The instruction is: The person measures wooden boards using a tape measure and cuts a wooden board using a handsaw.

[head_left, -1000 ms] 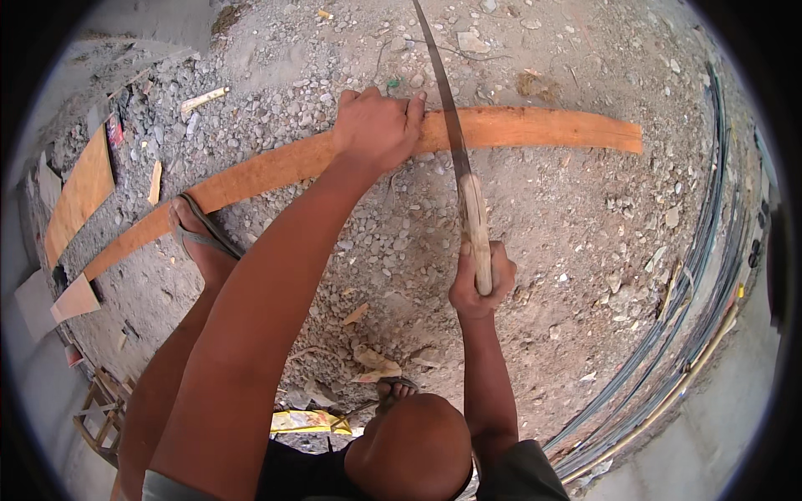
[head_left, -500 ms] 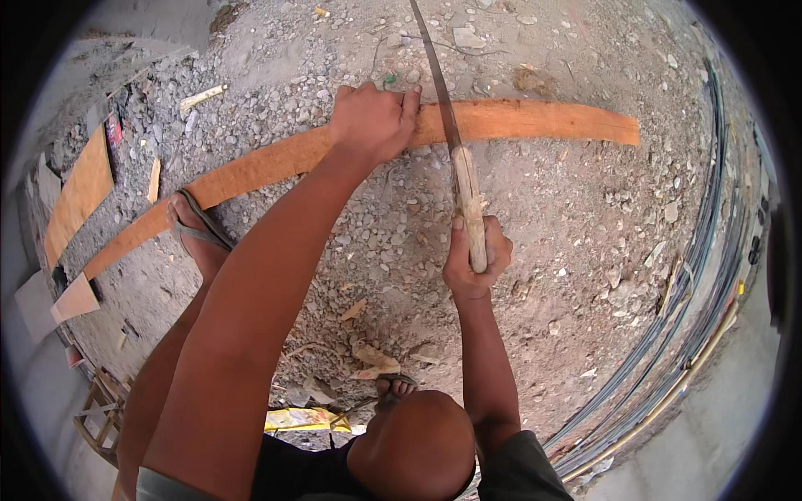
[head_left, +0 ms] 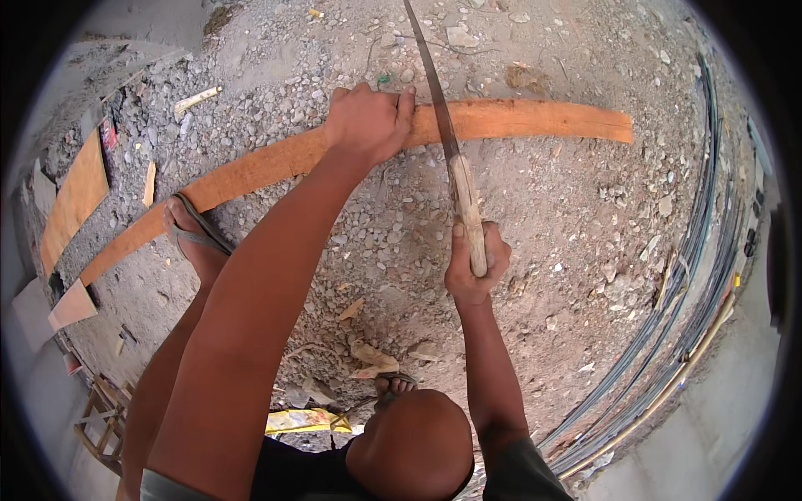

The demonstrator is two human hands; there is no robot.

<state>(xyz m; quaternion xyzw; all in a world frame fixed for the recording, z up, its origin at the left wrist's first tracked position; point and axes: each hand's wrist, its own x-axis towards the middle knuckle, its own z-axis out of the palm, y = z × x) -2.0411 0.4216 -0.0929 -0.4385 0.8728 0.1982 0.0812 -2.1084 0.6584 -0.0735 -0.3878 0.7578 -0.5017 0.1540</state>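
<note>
A long reddish-brown wooden plank lies across the ground, curved by the lens. My left hand is closed around it near its middle, thumb toward the blade. In my right hand, fingers wrap the pale, rough wooden handle of a saw. Its narrow dark blade crosses the plank just right of my left hand and runs on past the far edge. The blade's tip is cut off by the top of the picture. My sandalled left foot rests on the plank's left part.
Gravel and dirt surround the plank. A bundle of dark rods or cables curves along the right side. Wood offcuts lie at the left, near a wooden frame. Below, between my legs, is a yellow packet.
My right hand has drawn the saw slightly back toward me. My left hand keeps its place on the plank. The whole view has shifted a little.
</note>
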